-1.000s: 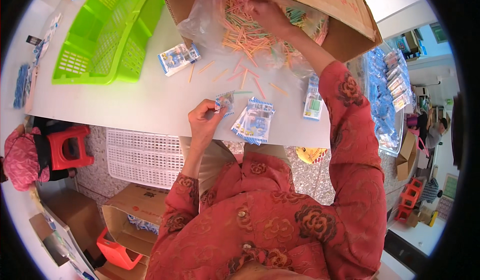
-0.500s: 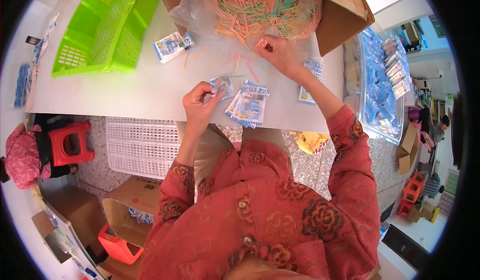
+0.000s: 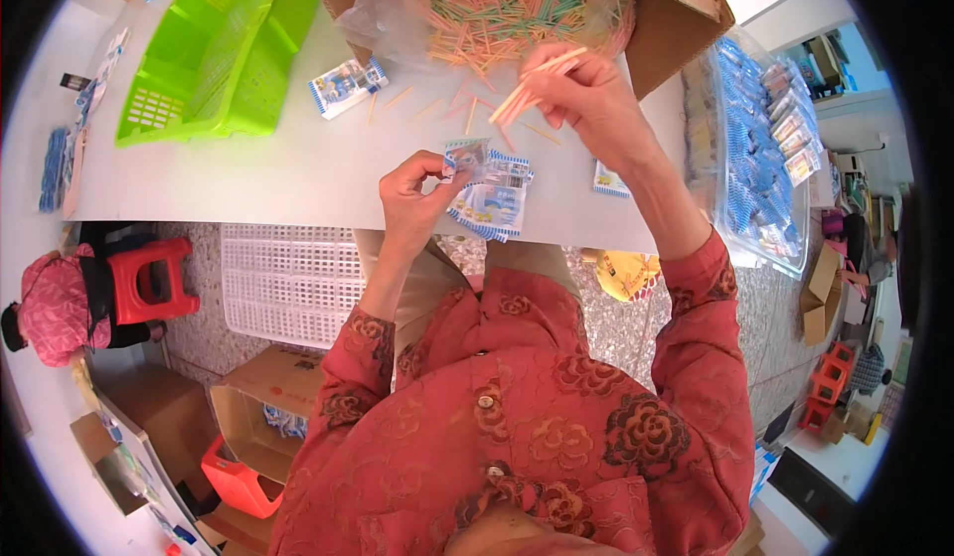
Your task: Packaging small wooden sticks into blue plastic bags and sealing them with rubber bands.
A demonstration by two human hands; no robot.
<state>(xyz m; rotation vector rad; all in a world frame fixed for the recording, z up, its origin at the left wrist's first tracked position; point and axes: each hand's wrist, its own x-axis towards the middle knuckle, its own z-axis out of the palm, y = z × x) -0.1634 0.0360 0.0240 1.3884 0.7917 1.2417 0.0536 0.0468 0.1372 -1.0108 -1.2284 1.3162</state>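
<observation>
A worker's right hand [image 3: 591, 109], on the near side of an open carton [image 3: 678, 24], pinches a few thin pastel sticks [image 3: 512, 105] between thumb and fingertips, the other fingers loosely curled; farther out from the carton, the left hand [image 3: 410, 196] grips a small packet [image 3: 465, 157] by its edge, thumb and forefinger closed on it; whether its mouth is open cannot be told. The sticks splay beyond the fingertips, so a loosened pinch could drop one among the loose sticks [image 3: 398, 97] scattered just before the carton; the packet, thin-looking and held by one side, could buckle or twist if the stick ends catch its film. On the side of the carton toward the worker, a packet stack [image 3: 497, 203] reaches the near edge of the table [image 3: 238, 183]; a brush from the left hand could tip it off; another packet [image 3: 610, 179], beside the right forearm, risks a similar nudge.
</observation>
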